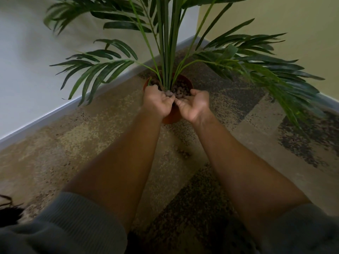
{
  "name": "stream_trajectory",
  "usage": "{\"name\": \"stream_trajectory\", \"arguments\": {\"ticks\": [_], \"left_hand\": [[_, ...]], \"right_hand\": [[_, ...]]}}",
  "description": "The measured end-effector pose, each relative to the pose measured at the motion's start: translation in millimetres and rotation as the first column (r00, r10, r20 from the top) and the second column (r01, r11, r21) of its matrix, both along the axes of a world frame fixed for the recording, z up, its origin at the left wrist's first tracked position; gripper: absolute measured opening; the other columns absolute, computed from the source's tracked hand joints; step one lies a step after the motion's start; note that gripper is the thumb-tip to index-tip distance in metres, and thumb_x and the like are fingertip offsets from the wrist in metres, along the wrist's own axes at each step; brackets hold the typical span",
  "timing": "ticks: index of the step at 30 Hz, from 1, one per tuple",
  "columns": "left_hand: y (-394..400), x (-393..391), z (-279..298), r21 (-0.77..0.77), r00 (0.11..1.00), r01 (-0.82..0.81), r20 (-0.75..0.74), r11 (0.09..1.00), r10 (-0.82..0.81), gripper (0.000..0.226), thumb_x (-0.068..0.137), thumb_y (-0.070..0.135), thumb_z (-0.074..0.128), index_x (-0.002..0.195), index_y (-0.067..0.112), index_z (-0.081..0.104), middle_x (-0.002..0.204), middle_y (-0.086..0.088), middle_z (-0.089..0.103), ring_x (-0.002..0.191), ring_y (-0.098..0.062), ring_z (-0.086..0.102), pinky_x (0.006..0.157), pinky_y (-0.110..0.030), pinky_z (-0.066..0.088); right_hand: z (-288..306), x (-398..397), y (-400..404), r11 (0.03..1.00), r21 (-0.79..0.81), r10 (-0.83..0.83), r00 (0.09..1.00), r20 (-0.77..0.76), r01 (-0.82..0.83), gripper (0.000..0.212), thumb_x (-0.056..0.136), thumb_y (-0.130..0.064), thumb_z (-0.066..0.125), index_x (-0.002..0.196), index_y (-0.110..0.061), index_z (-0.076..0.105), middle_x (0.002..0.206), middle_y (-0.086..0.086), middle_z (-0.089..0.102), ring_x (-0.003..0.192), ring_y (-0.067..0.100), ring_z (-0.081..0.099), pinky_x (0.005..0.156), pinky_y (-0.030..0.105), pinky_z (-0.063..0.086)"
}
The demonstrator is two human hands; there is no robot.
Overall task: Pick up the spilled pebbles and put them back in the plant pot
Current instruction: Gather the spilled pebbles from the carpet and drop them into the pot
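A terracotta plant pot (189, 83) stands on the carpet in the room's corner, filled with brown pebbles (180, 89) around the stems of a palm-like plant (166, 52). My left hand (158, 101) and my right hand (195, 103) are cupped side by side, palms up, over the pot's near rim. Some pebbles (169, 94) lie on the left hand's fingers at the pot's edge. The right palm looks bare. A few spilled pebbles (184, 154) lie on the carpet between my forearms.
Patterned beige and dark carpet (91, 147) covers the floor. White skirting and walls (45, 114) meet behind the pot. Long green fronds (275, 76) spread low to the right and left of the pot.
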State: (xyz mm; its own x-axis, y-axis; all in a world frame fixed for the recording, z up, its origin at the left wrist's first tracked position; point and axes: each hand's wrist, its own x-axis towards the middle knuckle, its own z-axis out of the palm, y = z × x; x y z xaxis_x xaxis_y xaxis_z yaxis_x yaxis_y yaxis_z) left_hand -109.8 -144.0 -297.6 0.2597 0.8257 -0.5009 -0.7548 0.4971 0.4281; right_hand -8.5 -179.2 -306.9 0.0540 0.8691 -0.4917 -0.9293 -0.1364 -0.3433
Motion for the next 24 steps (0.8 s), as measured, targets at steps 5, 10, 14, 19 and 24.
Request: {"name": "stream_trajectory", "arguments": {"ticks": [5,10,14,19,24], "left_hand": [[-15,-4,7,0.006,1.0,-0.011,0.005,1.0,0.011,0.053,0.105,0.025,0.019,0.149,-0.003,0.023,0.156,-0.019,0.027,0.145,-0.029,0.026,0.12,-0.04,0.019],[-22,-14,-13,-0.023,0.998,-0.044,-0.043,0.999,0.043,0.052,0.105,0.029,0.022,0.146,0.0,0.034,0.147,-0.017,0.043,0.136,-0.026,0.043,0.111,-0.035,0.037],[-42,-23,-29,0.017,0.984,-0.042,-0.174,0.999,0.044,0.05,0.104,0.039,0.023,0.133,0.013,0.054,0.131,-0.003,0.062,0.105,-0.014,0.062,0.094,-0.026,0.05],[-59,-26,-53,-0.062,0.886,0.045,-0.459,0.997,-0.069,0.042,0.103,0.033,0.03,0.137,0.02,0.051,0.135,0.003,0.057,0.111,-0.012,0.057,0.076,-0.018,0.045],[-69,-30,-87,-0.139,0.655,0.153,-0.727,0.978,-0.206,0.018,0.096,0.025,0.05,0.105,0.024,0.065,0.088,0.004,0.066,0.073,-0.009,0.059,0.064,-0.023,0.047]], "right_hand": [[-2,0,-9,0.999,0.013,0.031,0.999,0.004,-0.032,0.052,0.098,-0.014,0.027,0.142,0.014,0.03,0.143,0.034,0.041,0.134,0.043,0.043,0.116,0.049,0.033],[-10,1,-16,0.996,-0.043,0.083,0.989,0.123,-0.078,0.049,0.097,-0.015,0.035,0.139,0.01,0.038,0.14,0.029,0.047,0.13,0.036,0.049,0.112,0.041,0.04],[-16,-1,-26,0.976,-0.136,0.206,0.931,0.301,-0.172,0.038,0.097,-0.009,0.036,0.131,0.006,0.046,0.124,0.026,0.058,0.118,0.034,0.06,0.1,0.037,0.052],[-32,-3,-40,0.904,-0.342,0.407,0.76,0.506,-0.256,0.027,0.098,-0.006,0.043,0.122,-0.003,0.053,0.111,0.017,0.064,0.102,0.027,0.066,0.089,0.032,0.057],[-68,-3,-53,0.816,-0.536,0.575,0.414,0.706,-0.219,0.023,0.096,-0.009,0.049,0.112,-0.001,0.063,0.101,0.013,0.066,0.077,0.017,0.062,0.065,0.025,0.056]]}}
